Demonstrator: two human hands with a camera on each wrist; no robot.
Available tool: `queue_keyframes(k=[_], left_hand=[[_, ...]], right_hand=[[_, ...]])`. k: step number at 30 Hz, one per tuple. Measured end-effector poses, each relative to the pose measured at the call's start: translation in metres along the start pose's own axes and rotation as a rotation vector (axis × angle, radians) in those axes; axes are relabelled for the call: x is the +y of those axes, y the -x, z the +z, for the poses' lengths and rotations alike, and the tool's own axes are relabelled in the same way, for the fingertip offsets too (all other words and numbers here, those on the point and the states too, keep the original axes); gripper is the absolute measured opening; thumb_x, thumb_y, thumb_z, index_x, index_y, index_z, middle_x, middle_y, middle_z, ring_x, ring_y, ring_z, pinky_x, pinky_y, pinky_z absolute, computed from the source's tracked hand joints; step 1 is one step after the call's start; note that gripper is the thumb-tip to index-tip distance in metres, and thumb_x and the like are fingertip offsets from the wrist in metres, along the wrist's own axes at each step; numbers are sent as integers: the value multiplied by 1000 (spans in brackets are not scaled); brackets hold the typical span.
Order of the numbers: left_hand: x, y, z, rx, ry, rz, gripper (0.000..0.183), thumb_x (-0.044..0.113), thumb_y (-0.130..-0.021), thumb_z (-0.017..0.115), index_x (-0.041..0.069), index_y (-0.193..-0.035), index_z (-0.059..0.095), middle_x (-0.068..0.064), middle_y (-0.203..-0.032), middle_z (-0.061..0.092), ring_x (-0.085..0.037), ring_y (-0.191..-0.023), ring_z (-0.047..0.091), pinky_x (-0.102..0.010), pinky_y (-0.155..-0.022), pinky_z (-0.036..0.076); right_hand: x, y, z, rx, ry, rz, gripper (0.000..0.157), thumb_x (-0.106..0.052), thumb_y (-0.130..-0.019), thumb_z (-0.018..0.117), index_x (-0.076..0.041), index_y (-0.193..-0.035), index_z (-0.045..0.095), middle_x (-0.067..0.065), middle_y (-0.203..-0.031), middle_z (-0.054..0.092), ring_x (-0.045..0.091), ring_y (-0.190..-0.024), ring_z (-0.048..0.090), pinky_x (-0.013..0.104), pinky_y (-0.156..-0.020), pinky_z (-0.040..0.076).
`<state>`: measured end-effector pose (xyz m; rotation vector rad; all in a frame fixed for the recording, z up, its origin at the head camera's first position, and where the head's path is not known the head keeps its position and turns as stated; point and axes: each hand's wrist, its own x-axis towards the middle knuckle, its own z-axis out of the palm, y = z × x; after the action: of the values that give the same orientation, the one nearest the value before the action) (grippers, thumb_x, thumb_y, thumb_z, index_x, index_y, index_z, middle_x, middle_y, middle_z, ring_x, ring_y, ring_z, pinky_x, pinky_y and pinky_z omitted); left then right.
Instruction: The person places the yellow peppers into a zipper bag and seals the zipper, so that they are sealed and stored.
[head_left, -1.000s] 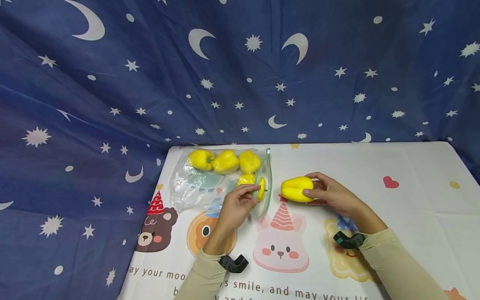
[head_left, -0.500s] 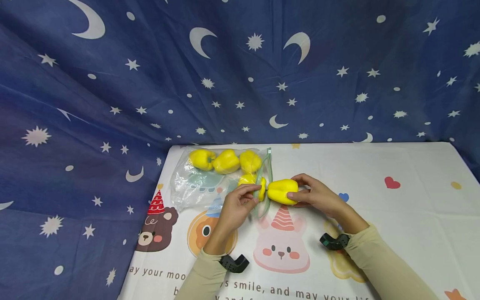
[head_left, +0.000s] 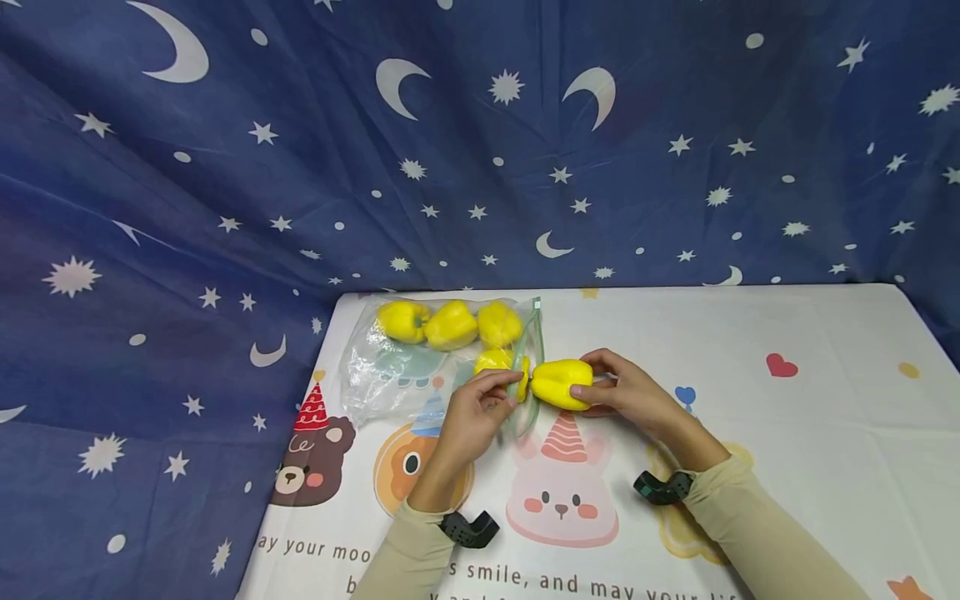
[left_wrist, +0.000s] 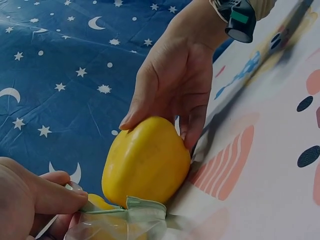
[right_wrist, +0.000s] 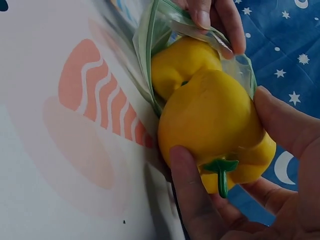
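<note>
My left hand [head_left: 472, 421] pinches the green-edged rim of a clear zip bag [head_left: 367, 383]. My right hand [head_left: 630, 392] grips a yellow bell pepper [head_left: 558, 383] around its stem end, thumb on one side and fingers on the other. The blunt end of this pepper faces the bag's mouth, right at the rim in the left wrist view. Its green stem [right_wrist: 222, 180] points back toward my right palm. Just inside the mouth sits another yellow pepper [right_wrist: 185, 62], partly covered by the held one. Several more yellow peppers [head_left: 452, 325] lie deeper in the bag.
The bag lies on a white tablecloth [head_left: 825, 467] printed with cartoon animals and lettering. Behind and to the left hangs a dark blue curtain [head_left: 480, 150] with moons and stars, meeting the table's back edge.
My right hand has carried the pepper leftward, from a short way off up to the bag's mouth. My left hand keeps its pinch on the rim in the same place.
</note>
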<state>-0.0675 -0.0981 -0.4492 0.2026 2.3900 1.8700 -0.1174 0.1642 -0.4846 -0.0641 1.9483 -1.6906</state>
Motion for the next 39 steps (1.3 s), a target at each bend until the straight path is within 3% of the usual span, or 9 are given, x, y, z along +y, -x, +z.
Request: queue_keyframes(k=[8, 14, 22, 31, 39], left_hand=[[1, -1, 3, 21, -29, 43, 34, -11, -91, 66, -2, -124, 70, -13, -124, 68, -28, -97, 58, -28, -88, 55], [-12, -6, 1, 20, -56, 26, 35, -10, -91, 67, 0, -124, 71, -10, -124, 68, -26, -97, 59, -33, -90, 56], [-27, -8, -2, -1, 12, 15, 36, -3, -92, 70, 8, -126, 72, -5, -127, 67, -24, -99, 58, -30, -90, 55], [-27, -10, -3, -23, -31, 71, 35, 0, -94, 69, 15, -126, 73, -1, -127, 68, -20, -98, 59, -27, -89, 56], [-26, -13, -1, -43, -67, 93, 36, -3, -94, 67, 11, -126, 72, 0, -128, 67, -17, -96, 59, -24, -86, 55]], right_hand=[[3, -5, 8, 21, -24, -5, 63, -25, -88, 82, -4, -137, 49, 21, -138, 48, 26, -102, 66, 44, -85, 63], [4, -10, 21, 64, -83, -20, 67, -27, -87, 83, -3, -139, 46, 24, -135, 51, 26, -97, 69, 45, -82, 63], [10, -1, 11, 58, -164, -39, 53, -22, -101, 66, 2, -140, 40, 25, -133, 55, 21, -102, 68, 38, -90, 61], [14, -4, 10, 42, -251, -85, 51, -10, -99, 66, 9, -141, 44, 11, -113, 49, 16, -98, 66, 37, -92, 60], [9, -13, 26, 90, -252, -96, 47, -8, -98, 67, 9, -138, 49, 9, -105, 55, 16, -92, 70, 35, -87, 61]])
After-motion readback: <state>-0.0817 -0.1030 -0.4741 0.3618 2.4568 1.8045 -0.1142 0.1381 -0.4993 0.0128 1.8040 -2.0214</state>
